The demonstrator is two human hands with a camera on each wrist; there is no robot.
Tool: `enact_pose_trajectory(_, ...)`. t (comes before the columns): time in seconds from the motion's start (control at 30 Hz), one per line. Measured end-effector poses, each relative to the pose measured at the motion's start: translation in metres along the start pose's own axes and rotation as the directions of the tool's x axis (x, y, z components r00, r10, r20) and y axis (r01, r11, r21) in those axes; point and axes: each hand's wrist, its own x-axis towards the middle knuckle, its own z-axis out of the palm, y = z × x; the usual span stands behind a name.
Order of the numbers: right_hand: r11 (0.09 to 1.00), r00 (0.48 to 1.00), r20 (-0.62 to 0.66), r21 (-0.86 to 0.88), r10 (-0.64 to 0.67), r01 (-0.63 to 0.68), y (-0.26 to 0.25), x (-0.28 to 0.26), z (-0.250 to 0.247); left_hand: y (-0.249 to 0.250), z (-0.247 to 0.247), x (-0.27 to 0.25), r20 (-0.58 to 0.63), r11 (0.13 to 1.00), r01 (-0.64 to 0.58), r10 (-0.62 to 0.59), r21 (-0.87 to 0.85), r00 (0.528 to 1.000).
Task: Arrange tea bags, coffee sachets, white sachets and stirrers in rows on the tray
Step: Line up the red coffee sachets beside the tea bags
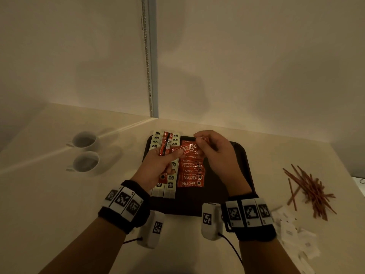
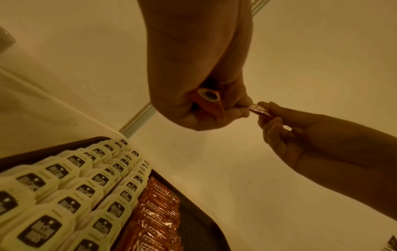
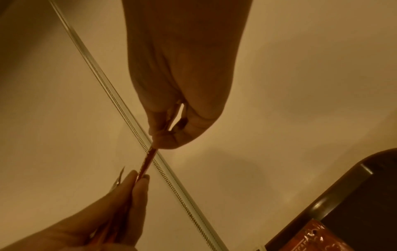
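Observation:
Over the dark tray [image 1: 233, 175] my left hand [image 1: 169, 153] grips a bundle of red coffee sachets [image 1: 166, 145]. My right hand [image 1: 199, 138] pinches the end of one red sachet [image 1: 187, 150] that spans between the two hands. The left wrist view shows the left hand [image 2: 204, 108] curled round the bundle [image 2: 208, 100], with the right hand [image 2: 290, 129] pinching the single sachet [image 2: 257, 109]. Seen edge-on in the right wrist view, that sachet [image 3: 148, 161] runs between both hands. On the tray lie two columns of tea bags [image 1: 170, 186] and a row of coffee sachets [image 1: 190, 175].
A loose pile of brown stirrers [image 1: 310, 190] lies on the table right of the tray. White sachets [image 1: 292, 232] are scattered at the near right. Two white cups [image 1: 85, 141] [image 1: 85, 162] stand to the left. The tray's right half is bare.

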Motion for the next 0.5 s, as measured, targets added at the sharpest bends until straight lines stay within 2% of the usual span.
enact_pose_trajectory(0.13, 0.998, 0.997, -0.048, 0.002, -0.062, 0.062, -0.008, 0.0, 0.001, -0.002, 0.003, -0.004, 0.062, 0.993, 0.018, -0.011, -0.113, 0.998)
enact_pose_trajectory(0.23, 0.998, 0.998, -0.012, 0.005, -0.056, 0.056, -0.011, 0.0, 0.001, -0.004, 0.004, -0.004, 0.031, 0.994, -0.003, 0.006, -0.107, 1.0)
enact_pose_trajectory(0.33, 0.998, 0.999, 0.0, 0.046, 0.044, -0.044, -0.006, 0.0, -0.004, 0.0, 0.002, -0.003, -0.062, 0.998, -0.062, 0.061, -0.011, 0.996)
enact_pose_trajectory(0.43, 0.991, 0.99, 0.047, -0.006, 0.133, -0.133, 0.005, -0.002, -0.009, 0.007, -0.001, -0.002, -0.137, 0.98, -0.142, 0.161, 0.139, 0.977)
enact_pose_trajectory(0.5, 0.984, 0.98, 0.086, 0.003, 0.18, -0.181, 0.01, -0.002, -0.011, 0.007, -0.002, -0.002, -0.166, 0.97, -0.168, 0.197, 0.174, 0.966)
